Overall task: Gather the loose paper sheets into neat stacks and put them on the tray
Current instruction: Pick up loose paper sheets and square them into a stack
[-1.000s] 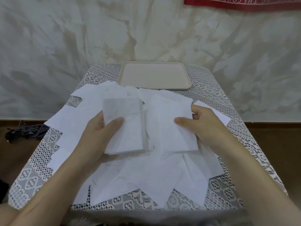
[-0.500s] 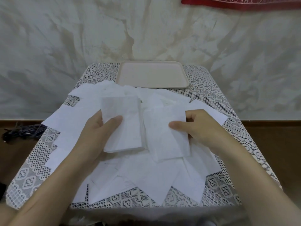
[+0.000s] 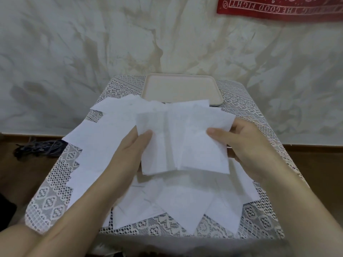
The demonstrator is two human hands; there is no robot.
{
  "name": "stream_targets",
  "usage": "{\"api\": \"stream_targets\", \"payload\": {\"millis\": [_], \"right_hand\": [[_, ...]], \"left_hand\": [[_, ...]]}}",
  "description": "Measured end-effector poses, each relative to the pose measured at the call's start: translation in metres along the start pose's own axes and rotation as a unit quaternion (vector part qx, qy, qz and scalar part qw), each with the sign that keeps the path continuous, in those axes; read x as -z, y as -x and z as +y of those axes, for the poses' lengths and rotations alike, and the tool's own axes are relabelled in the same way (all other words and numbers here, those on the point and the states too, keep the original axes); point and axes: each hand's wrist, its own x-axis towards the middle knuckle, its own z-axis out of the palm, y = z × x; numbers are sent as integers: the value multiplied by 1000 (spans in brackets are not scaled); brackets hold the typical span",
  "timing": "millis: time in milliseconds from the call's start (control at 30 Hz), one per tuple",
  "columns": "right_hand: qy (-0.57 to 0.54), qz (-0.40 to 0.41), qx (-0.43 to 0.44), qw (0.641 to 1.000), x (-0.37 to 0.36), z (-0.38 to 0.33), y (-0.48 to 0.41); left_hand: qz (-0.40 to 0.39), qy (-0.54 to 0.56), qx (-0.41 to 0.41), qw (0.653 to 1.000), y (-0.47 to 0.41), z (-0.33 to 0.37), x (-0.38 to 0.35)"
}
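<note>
**Bundle point(image 3: 185, 145) in our grip**

Our left hand point(image 3: 130, 151) and right hand point(image 3: 246, 145) clasp the bundle, thumbs on top, above loose sheets point(image 3: 181, 201) on the table point(image 3: 55, 182). The tray point(image 3: 181, 88) sits behind. A red banner point(image 3: 278, 8) reads "THE GOOD FIGHT", upside down.

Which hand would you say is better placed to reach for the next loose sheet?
Probably the right hand: it pinches just the overlapping sheet, which it can release onto the stack that the left hand grips.
</note>
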Motion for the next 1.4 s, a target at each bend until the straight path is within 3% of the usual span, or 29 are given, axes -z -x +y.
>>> {"api": "stream_targets", "payload": {"millis": [267, 600, 733, 967, 1200, 1400], "right_hand": [[46, 2, 43, 998, -37, 9, 7], [93, 25, 60, 994, -37, 13, 8], [48, 28, 72, 996, -34, 9, 7], [61, 19, 75, 995, -47, 15, 1], [86, 57, 99, 990, -38, 20, -7], [96, 35, 98, 990, -44, 21, -7]], "left_hand": [[-35, 69, 28, 997, 0, -4, -8], [-42, 35, 27, 998, -1, -7, -6], [-57, 47, 28, 997, 2, -5, -6], [-100, 19, 11, 995, 6, -6, -9], [-61, 15, 1, 998, 1, -6, -7], [-91, 11, -8, 996, 9, -4, -14]]}}
